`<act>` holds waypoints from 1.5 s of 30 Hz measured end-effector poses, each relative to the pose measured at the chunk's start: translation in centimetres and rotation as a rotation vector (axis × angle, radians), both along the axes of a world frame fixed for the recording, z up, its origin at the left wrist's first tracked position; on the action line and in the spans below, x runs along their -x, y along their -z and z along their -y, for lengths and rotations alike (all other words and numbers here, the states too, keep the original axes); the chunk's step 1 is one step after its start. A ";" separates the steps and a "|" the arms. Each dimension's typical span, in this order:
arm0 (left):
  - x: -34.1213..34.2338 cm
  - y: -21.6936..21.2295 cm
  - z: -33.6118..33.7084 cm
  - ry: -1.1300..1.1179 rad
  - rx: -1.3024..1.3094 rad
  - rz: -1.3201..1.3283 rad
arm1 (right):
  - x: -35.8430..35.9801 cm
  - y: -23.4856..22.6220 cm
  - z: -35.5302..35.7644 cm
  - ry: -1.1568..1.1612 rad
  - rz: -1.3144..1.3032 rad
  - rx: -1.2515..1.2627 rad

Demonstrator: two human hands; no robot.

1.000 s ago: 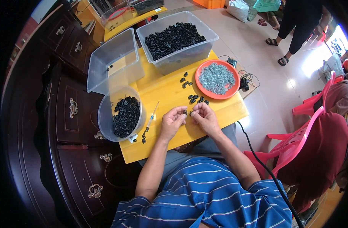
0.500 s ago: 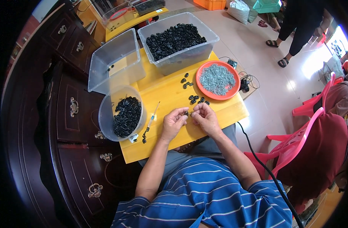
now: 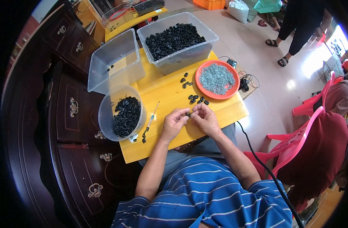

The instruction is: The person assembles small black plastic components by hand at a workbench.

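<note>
The left hand [image 3: 174, 122] pinches a small black piece [image 3: 188, 114], long axis unclear, just beside the right hand [image 3: 205, 120], whose narrow fingertips hold I cannot tell what.

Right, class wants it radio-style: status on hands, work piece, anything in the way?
Bare left hand pinching small black piece. Bare right hand fingertips close at it. Loose black oval pieces just beyond; nothing visibly blocking.

From my remote station I view one small black part [image 3: 188, 114], held in a fingertip grip between the left hand [image 3: 175, 123] and right hand [image 3: 206, 121] — compact, partly covered — its exact tilt indiscernible.
</note>
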State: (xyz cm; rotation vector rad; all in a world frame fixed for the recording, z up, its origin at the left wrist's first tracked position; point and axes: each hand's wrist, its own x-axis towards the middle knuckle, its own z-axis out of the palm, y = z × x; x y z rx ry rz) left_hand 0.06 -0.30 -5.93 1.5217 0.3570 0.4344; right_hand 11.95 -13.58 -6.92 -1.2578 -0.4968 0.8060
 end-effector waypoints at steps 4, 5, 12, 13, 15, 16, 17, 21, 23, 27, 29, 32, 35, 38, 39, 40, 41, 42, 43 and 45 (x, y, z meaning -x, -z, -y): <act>-0.1 -0.2 0.1 0.016 -0.047 0.024 | 0.0 0.0 0.1 -0.003 0.013 -0.020; 0.0 -0.2 0.0 0.016 -0.048 0.025 | 0.1 -0.1 0.1 -0.001 0.004 -0.019; -0.2 -2.8 -0.2 0.081 -0.305 0.021 | -0.2 -0.5 0.6 -0.029 -0.032 0.058; -0.4 -3.5 -0.2 0.079 -0.394 0.043 | -0.4 -0.4 0.6 -0.062 -0.053 0.047; -0.5 -4.1 -0.4 0.100 -0.428 0.054 | -0.6 -0.5 0.7 -0.096 -0.073 0.034; -0.5 -4.2 -0.5 0.121 -0.460 0.063 | -0.6 -0.6 0.8 -0.119 -0.116 0.039; -0.4 -4.3 -0.7 0.119 -0.462 0.064 | -0.6 -0.8 0.9 -0.141 -0.160 0.045; -0.2 -5.4 -0.4 0.170 -0.509 -0.054 | -0.3 -1.9 1.1 -0.158 -0.292 0.074; -0.4 -6.7 0.5 0.170 -0.484 -0.135 | -0.3 -1.5 1.1 -0.140 -0.361 0.013; -0.8 -7.3 1.8 -0.060 -0.873 -0.067 | 0.6 -1.8 0.7 -0.097 -0.433 -0.035; -0.7 -6.9 1.7 -0.127 -0.986 -0.039 | 0.9 -1.7 0.4 -0.064 -0.464 -0.064; -0.6 -6.5 1.6 -0.095 -1.015 -0.078 | 1.0 -1.8 0.5 -0.068 -0.552 -0.112; -0.6 -6.3 1.6 -0.098 -0.993 -0.068 | 0.9 -1.6 0.5 -0.052 -0.593 -0.100; -0.7 -6.3 1.5 -0.079 -0.933 -0.076 | 0.7 -1.6 0.7 -0.066 -0.607 -0.106; -0.8 -6.4 1.5 -0.072 -0.932 -0.067 | 0.7 -1.6 0.7 -0.066 -0.609 -0.107; -0.8 -6.4 1.4 -0.065 -0.931 -0.058 | 0.6 -1.6 0.7 -0.066 -0.600 -0.102; -0.9 -6.3 1.4 -0.064 -0.932 -0.060 | 0.6 -1.6 0.7 -0.067 -0.592 -0.097; -0.9 -6.2 1.3 -0.061 -0.932 -0.058 | 0.7 -1.6 0.7 -0.066 -0.593 -0.098; -0.9 -6.2 1.3 -0.058 -0.933 -0.057 | 0.7 -1.7 0.7 -0.055 -0.590 -0.095; -1.0 -6.2 1.3 -0.050 -0.939 -0.053 | 0.8 -1.7 0.7 -0.044 -0.589 -0.094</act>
